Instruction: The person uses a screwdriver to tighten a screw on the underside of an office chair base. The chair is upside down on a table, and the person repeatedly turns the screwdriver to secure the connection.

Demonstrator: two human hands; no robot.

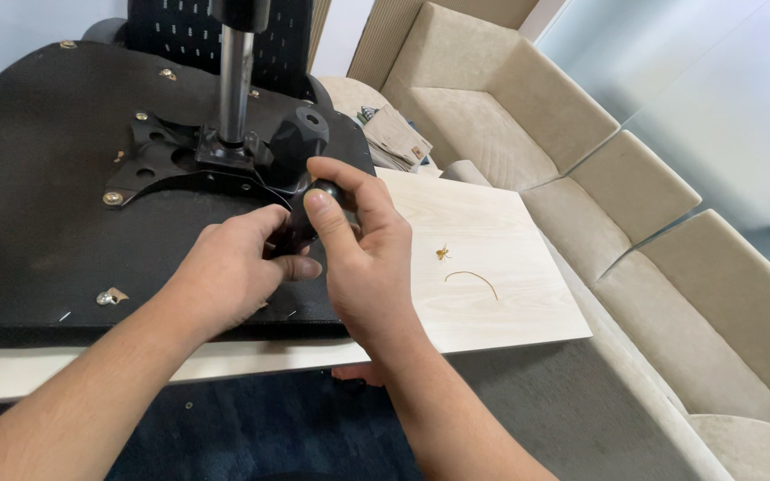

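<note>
An upturned black office chair seat (37, 205) lies on a pale wooden table (492, 267), with its metal gas cylinder (235, 80) standing up from a black mounting plate (171, 151). My right hand (363, 249) grips the round black end of a tool handle (324, 190) just in front of the plate's black lever knob (300, 138). My left hand (238, 267) is curled around the lower part of the same handle, fingers touching the seat underside. The tool's tip is hidden behind my hands.
A beige sectional sofa (599, 178) runs along the right. A folded brown paper bundle (398, 138) lies at the table's far edge. A small gold screw (443, 254) and a thin curved wire (472, 278) rest on the table. Dark blue carpet (251, 428) lies below.
</note>
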